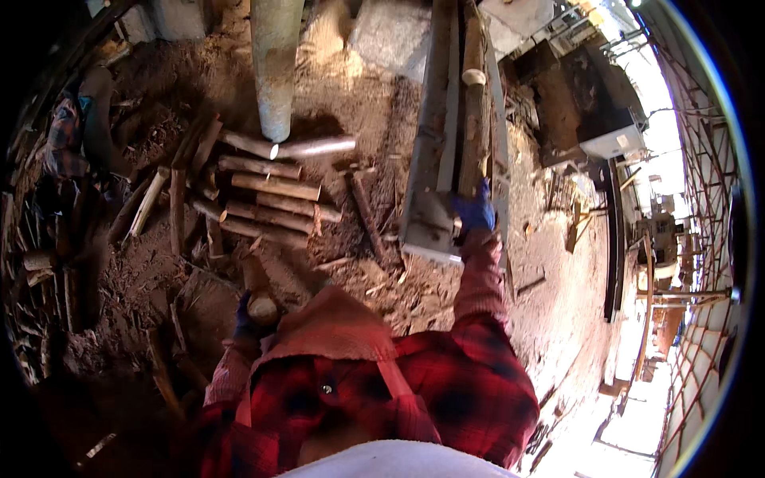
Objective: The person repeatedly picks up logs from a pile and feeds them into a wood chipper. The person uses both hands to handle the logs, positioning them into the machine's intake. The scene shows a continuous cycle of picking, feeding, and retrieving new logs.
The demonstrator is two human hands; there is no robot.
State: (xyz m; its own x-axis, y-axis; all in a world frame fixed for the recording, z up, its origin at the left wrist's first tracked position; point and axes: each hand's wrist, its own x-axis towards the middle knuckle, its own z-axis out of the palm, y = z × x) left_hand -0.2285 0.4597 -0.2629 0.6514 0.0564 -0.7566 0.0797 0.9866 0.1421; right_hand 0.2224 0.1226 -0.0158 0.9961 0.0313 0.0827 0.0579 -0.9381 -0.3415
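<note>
Blackness rims your head view, the only one, and cuts the scene off at the corners. Low in the left half, your left hand (244, 319), in a dark glove, is against a short log (256, 280) whose cut end faces you; the log and shadow hide most of its fingers, so you cannot tell how far they are closed or whether they grip it. Right of centre, your right hand (476, 211), in a blue glove, is at the near end of a grey metal trough (429, 147), by a long piece of wood (473, 119) lying along it. Blur and the small size hide how those fingers bend, and you cannot tell whether they have hold of the wood, whose far end runs out at the top edge. Left of centre, cut logs (276, 185) lie in a rough row on brown ground, below a pale post (275, 68) cut off by the top edge. At upper left, plaid cloth (68, 139) sits in shade, too dim to make out clearly. Glare washes out the right side beyond a dark blocky structure (586, 95). At the bottom, your red checked shirt (478, 370) and a white curved edge (398, 462) cover whatever lies beneath.
</note>
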